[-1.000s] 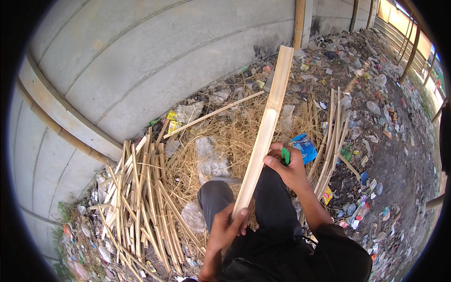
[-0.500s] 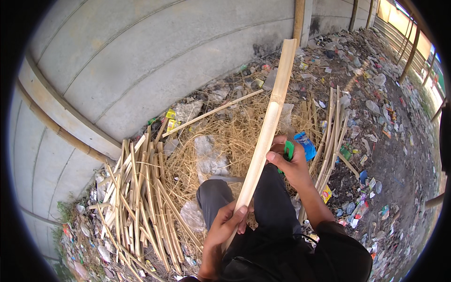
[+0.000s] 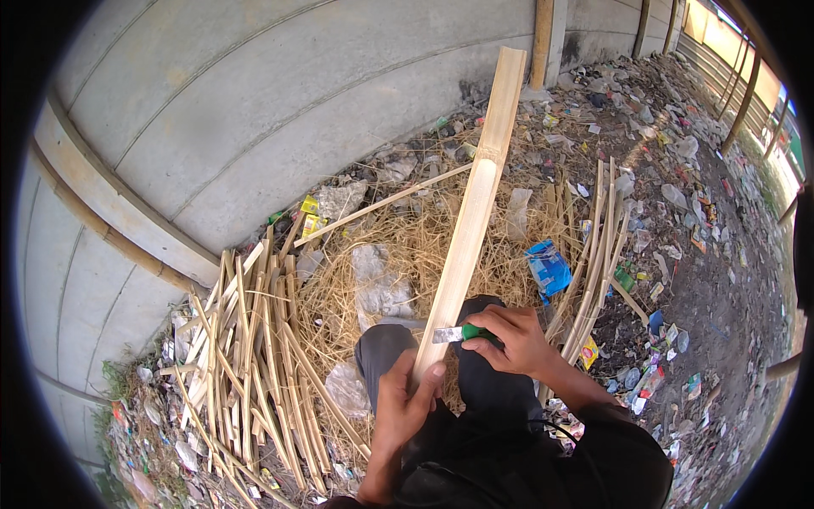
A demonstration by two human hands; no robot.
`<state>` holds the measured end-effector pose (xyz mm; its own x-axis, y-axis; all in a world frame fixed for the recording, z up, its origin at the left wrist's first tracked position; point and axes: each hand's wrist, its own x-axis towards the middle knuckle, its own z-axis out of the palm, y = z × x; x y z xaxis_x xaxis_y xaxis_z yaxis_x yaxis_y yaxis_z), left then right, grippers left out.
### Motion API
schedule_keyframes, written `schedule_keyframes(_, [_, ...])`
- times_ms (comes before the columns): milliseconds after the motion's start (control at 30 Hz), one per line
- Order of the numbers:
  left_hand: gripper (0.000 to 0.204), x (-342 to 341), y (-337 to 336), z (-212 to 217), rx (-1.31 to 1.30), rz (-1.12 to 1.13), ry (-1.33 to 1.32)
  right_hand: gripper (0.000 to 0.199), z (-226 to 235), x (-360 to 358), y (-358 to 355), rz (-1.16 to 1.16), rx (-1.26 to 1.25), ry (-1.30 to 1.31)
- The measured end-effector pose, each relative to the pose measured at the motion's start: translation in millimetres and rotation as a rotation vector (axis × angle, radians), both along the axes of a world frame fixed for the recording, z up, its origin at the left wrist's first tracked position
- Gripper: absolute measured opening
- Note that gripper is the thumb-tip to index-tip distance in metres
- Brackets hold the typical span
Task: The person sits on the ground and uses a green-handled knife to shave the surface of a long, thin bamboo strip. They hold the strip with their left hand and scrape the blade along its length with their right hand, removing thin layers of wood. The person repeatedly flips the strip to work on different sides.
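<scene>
A long, split bamboo piece with a hollow inner face and a node line slants up and away from my lap. My left hand is closed round its near end. My right hand grips the green handle of a knife with a short, broad blade. That blade lies across the bamboo's inner face, just beyond my left fingers. The bamboo's lowest end is hidden by my left hand.
A heap of split bamboo strips lies to the left, with more strips at the right. Straw-like shavings cover the ground ahead. Beside them are a blue wrapper and scattered litter. A grey panel wall rises behind.
My right hand has come down and nearer along the bamboo, bringing the knife blade onto its inner face. The bamboo's far end has swung slightly left.
</scene>
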<state>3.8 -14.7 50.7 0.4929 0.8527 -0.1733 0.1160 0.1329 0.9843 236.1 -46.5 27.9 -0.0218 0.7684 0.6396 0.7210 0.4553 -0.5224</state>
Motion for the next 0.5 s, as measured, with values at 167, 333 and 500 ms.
schedule_keyframes(167, [0.019, 4.4, 0.4, -1.3, 0.108, 0.029, 0.027, 0.034, 2.5, -10.7, -0.1, 0.003, 0.046, -0.047])
schedule_keyframes(333, [0.022, 6.6, 0.0, -3.6, 0.202, 0.089, 0.091, 0.034, 5.2, -12.5, 4.6, -0.022, 0.07, -0.059])
schedule_keyframes(500, [0.026, 4.1, 0.5, -2.9, 0.179, 0.08, 0.123, 0.032, 11.9, -13.1, 2.2, -0.037, 0.04, -0.078])
